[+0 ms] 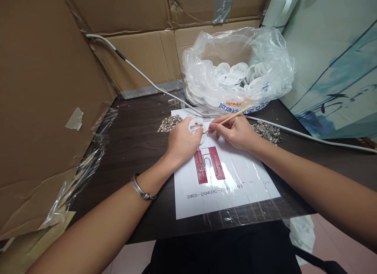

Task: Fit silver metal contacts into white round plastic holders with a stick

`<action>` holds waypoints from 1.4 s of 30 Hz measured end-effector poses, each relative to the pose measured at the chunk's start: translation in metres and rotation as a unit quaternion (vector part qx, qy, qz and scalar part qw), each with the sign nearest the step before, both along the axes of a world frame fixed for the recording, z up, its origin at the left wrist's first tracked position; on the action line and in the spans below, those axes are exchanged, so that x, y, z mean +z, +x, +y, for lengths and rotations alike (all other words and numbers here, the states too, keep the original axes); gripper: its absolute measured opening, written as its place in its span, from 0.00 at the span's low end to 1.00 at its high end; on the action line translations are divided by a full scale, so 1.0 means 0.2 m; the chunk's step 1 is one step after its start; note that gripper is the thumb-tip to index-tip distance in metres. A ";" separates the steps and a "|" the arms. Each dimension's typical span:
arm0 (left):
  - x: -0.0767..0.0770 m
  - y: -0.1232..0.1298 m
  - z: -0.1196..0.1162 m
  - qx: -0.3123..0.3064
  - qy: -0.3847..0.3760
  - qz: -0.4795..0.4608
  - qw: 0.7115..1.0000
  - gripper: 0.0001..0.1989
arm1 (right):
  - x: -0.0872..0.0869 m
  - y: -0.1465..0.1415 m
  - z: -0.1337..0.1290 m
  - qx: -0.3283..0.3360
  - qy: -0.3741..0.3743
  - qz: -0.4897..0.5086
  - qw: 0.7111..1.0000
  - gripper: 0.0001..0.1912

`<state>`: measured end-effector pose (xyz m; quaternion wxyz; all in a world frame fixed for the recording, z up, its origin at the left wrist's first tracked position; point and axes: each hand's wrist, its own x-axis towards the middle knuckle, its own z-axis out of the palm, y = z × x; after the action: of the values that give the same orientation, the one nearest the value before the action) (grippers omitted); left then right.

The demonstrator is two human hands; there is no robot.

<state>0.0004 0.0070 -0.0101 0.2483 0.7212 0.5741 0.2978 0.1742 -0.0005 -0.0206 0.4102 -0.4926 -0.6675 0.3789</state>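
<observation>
My left hand (183,141) is closed on a white round card (193,123), its thumb pressed over the lower part. Pinched in my right hand (237,133) is a thin wooden stick (240,111); its tip points down at the card by my left thumb. Whether the tip touches the card I cannot tell. Under both hands lies a printed white sheet (188,203) with a red and white picture and a line of lettering. A heap of small shiny metal pieces (168,124) sits beside my left hand, and another metal heap (267,131) lies beyond my right wrist.
Behind the hands stands a clear plastic bag (198,75) holding many white round cards (228,75). A pale cable (153,83) runs across the dark table (132,128). Cardboard walls (141,61) close off the left and back. A white mug (279,10) is at the back right.
</observation>
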 end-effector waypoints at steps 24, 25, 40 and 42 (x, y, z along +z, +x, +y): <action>-0.03 -0.01 0.00 -0.020 0.041 -0.130 0.990 0.04 | -0.01 -0.02 -0.03 -0.087 0.051 0.137 0.985 0.13; -0.03 -0.01 0.01 -0.022 0.052 -0.158 0.986 0.05 | -0.01 -0.01 -0.03 -0.093 0.055 0.134 0.985 0.13; -0.02 -0.01 -0.01 -0.084 -0.009 -0.286 0.954 0.19 | -0.06 -0.02 0.00 -0.048 0.163 0.094 0.981 0.04; -0.02 -0.01 0.00 -0.067 -0.035 -0.285 0.955 0.24 | -0.07 -0.03 0.00 -0.074 0.223 0.080 0.969 0.02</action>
<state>-0.0025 0.0067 -0.0149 0.4465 0.6341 0.4396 0.4532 0.1689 -0.0009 -0.0341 0.5889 -0.4044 -0.6619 0.2271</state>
